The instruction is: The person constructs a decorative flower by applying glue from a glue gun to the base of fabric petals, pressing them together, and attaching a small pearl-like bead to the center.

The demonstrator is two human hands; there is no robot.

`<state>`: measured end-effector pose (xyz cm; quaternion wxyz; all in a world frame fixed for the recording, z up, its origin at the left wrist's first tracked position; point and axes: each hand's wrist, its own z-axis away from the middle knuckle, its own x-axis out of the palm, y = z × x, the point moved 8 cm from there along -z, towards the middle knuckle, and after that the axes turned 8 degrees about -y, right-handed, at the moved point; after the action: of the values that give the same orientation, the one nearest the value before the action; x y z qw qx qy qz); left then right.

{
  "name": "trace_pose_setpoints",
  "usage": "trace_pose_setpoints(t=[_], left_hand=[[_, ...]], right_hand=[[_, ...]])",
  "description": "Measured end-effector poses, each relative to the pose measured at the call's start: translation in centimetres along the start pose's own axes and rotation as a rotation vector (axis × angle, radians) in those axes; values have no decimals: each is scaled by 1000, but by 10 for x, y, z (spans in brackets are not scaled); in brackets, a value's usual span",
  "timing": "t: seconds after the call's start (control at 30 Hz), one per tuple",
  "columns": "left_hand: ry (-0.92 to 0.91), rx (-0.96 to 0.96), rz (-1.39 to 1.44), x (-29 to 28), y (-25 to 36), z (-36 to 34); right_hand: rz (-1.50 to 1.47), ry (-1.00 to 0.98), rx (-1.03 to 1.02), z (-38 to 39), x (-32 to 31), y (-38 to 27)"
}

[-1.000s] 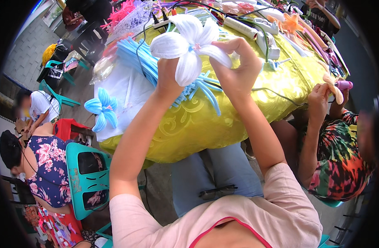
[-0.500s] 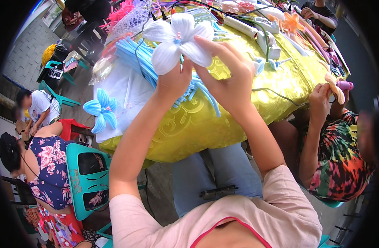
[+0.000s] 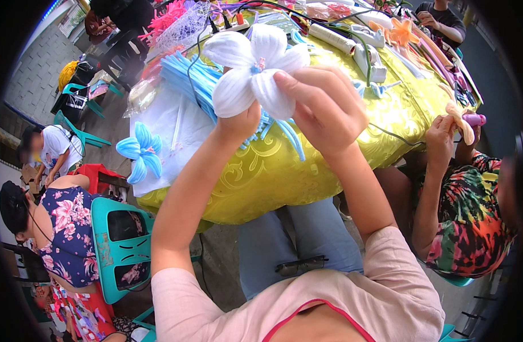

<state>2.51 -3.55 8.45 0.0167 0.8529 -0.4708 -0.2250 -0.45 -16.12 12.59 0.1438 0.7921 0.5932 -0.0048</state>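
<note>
gripping the white petal-shaped balloon flower (image 3: 253, 68) from below with left hand (image 3: 238, 122), right hand (image 3: 324, 108) pinches one petal; judged best twisted gently to avoid bursting

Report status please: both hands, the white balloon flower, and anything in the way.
Left hand and right hand both grip white balloon flower, held above yellow table. Blue balloon sticks lie behind. Nothing in the way.

Left hand (image 3: 238, 122) fingers behind balloon flower (image 3: 253, 68)
</note>
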Motion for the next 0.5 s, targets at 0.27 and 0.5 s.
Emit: trace_pose_setpoints(t=[0.27,0.5], left_hand=[[-128,-67,78,7,-8,1],[-106,-103,-100,6,-15,7]], right_hand=[[65,5,-113,-1,1,-9],[94,22,-117,-2,3,-9]])
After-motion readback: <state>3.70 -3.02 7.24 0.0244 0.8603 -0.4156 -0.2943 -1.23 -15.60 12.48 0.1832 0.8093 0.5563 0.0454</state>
